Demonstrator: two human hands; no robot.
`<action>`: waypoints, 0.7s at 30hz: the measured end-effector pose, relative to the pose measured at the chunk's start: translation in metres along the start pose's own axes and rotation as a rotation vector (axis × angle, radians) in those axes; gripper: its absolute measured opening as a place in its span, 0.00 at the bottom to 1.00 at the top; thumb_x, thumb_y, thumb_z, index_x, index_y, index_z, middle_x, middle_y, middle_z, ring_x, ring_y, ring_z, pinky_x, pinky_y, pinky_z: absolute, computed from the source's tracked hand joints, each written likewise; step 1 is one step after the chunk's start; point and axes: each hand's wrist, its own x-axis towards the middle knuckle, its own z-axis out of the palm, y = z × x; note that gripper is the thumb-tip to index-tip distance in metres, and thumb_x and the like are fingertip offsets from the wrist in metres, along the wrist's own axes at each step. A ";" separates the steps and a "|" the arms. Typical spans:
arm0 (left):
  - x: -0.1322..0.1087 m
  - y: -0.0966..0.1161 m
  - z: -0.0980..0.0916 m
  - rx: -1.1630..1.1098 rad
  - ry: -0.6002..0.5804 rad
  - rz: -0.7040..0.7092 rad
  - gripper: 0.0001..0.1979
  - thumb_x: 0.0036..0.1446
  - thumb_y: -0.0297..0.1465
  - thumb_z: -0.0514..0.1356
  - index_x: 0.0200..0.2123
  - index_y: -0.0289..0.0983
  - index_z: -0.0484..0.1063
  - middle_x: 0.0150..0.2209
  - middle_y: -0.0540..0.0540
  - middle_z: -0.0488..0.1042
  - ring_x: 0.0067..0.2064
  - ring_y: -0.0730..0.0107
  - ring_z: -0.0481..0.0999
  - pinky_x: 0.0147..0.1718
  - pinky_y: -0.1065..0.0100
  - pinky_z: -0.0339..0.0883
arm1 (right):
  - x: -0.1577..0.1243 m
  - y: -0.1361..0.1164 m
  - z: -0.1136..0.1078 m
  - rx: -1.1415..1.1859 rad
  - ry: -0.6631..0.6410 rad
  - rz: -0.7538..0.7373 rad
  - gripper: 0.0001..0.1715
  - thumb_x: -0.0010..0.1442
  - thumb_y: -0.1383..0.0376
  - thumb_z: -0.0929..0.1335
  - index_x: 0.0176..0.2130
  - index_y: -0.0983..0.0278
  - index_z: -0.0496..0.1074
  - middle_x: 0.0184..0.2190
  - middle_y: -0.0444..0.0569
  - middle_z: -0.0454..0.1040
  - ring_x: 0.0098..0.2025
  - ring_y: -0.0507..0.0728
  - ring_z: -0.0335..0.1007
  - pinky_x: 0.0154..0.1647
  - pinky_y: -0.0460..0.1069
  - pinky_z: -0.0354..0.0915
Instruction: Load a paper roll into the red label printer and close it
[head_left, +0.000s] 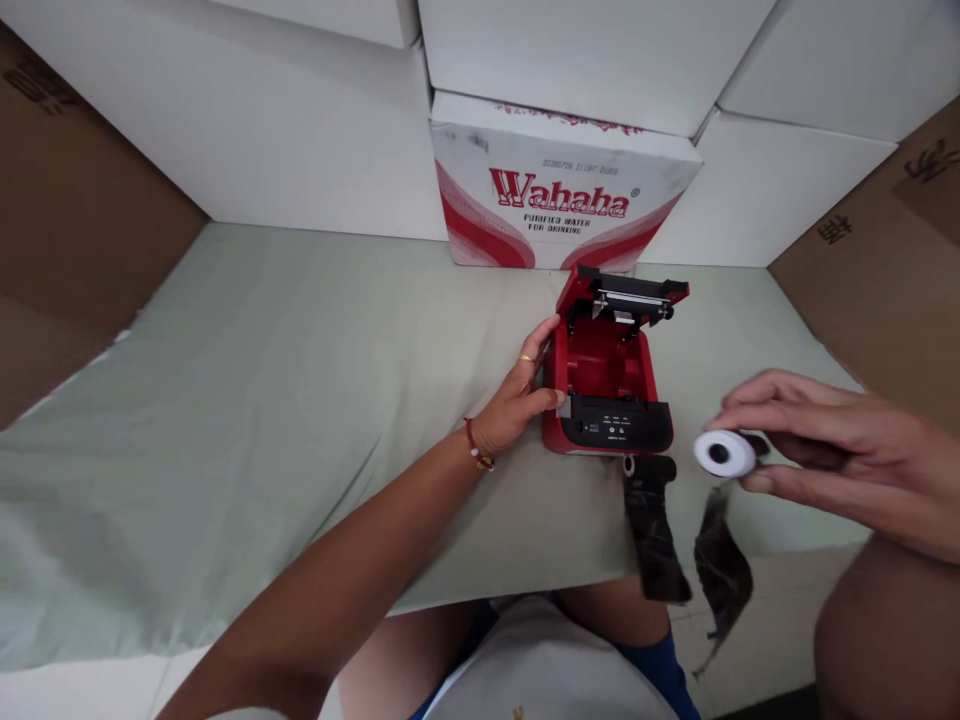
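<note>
A red and black label printer [616,425] stands on the cloth with its lid [626,295] raised, showing a red inner bay. My left hand [517,400] grips its left side, thumb at the front corner and fingers along the edge. To the right of the printer, my right hand [832,450] pinches a small white roll [724,455] with a dark centre hole between thumb and fingers. A crumpled strip of black film [722,570] hangs below that roll. In front of the printer lies a black ribbon roll [651,468], its loose end trailing over the cloth's edge.
A Wahaha water carton [562,195] stands behind the printer against stacked white boxes [322,140]. Brown cardboard [82,220] walls in the left, and another cardboard panel [877,260] the right. Pale green cloth [300,350] covers the surface; its front edge is close to my lap.
</note>
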 end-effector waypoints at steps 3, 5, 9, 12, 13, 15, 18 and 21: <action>-0.004 0.017 0.007 0.219 0.242 0.108 0.37 0.60 0.50 0.70 0.69 0.45 0.71 0.73 0.40 0.68 0.75 0.45 0.64 0.76 0.44 0.56 | 0.038 -0.025 0.020 0.135 -0.139 -0.119 0.18 0.67 0.50 0.77 0.54 0.48 0.87 0.46 0.53 0.83 0.39 0.58 0.80 0.33 0.49 0.77; -0.008 0.036 0.014 0.333 0.429 0.165 0.21 0.66 0.51 0.66 0.53 0.43 0.82 0.56 0.41 0.78 0.59 0.52 0.74 0.63 0.50 0.69 | 0.054 -0.031 0.034 0.175 -0.114 -0.150 0.18 0.67 0.52 0.77 0.55 0.50 0.87 0.46 0.52 0.82 0.37 0.56 0.78 0.32 0.48 0.75; -0.024 0.081 0.035 0.070 0.469 0.044 0.17 0.69 0.50 0.67 0.45 0.42 0.82 0.40 0.46 0.79 0.40 0.65 0.74 0.47 0.60 0.72 | 0.061 -0.028 0.050 0.211 -0.044 -0.196 0.18 0.67 0.56 0.78 0.56 0.49 0.86 0.47 0.50 0.80 0.40 0.55 0.77 0.33 0.47 0.74; -0.041 0.104 0.050 -0.080 0.382 -0.205 0.26 0.64 0.53 0.72 0.55 0.42 0.79 0.51 0.42 0.83 0.36 0.72 0.71 0.42 0.65 0.71 | 0.058 -0.027 0.055 0.238 -0.015 -0.231 0.18 0.67 0.58 0.78 0.56 0.49 0.86 0.48 0.49 0.79 0.42 0.55 0.78 0.35 0.47 0.75; -0.046 0.109 0.054 -0.104 0.333 -0.294 0.31 0.61 0.53 0.75 0.58 0.42 0.78 0.56 0.40 0.82 0.35 0.73 0.70 0.40 0.65 0.70 | 0.057 -0.028 0.057 0.244 -0.010 -0.249 0.18 0.68 0.59 0.78 0.56 0.49 0.86 0.48 0.49 0.79 0.42 0.55 0.78 0.36 0.47 0.74; -0.055 0.116 0.061 -0.144 0.295 -0.390 0.40 0.55 0.56 0.77 0.63 0.41 0.77 0.56 0.40 0.81 0.35 0.75 0.69 0.37 0.66 0.68 | 0.056 -0.032 0.061 0.256 -0.012 -0.296 0.18 0.68 0.61 0.77 0.57 0.48 0.85 0.46 0.48 0.78 0.41 0.53 0.77 0.36 0.46 0.74; -0.065 0.122 0.067 -0.111 0.394 -0.409 0.41 0.53 0.58 0.77 0.62 0.40 0.79 0.43 0.46 0.81 0.34 0.74 0.67 0.35 0.68 0.64 | 0.053 -0.039 0.066 0.261 -0.018 -0.332 0.18 0.69 0.62 0.77 0.57 0.49 0.85 0.46 0.47 0.78 0.41 0.53 0.77 0.38 0.46 0.75; -0.073 0.128 0.070 -0.054 0.484 -0.361 0.37 0.52 0.57 0.78 0.59 0.42 0.82 0.36 0.49 0.78 0.31 0.75 0.63 0.32 0.69 0.60 | 0.048 -0.043 0.069 0.261 -0.009 -0.330 0.18 0.69 0.63 0.76 0.57 0.49 0.85 0.47 0.49 0.78 0.43 0.54 0.78 0.39 0.46 0.76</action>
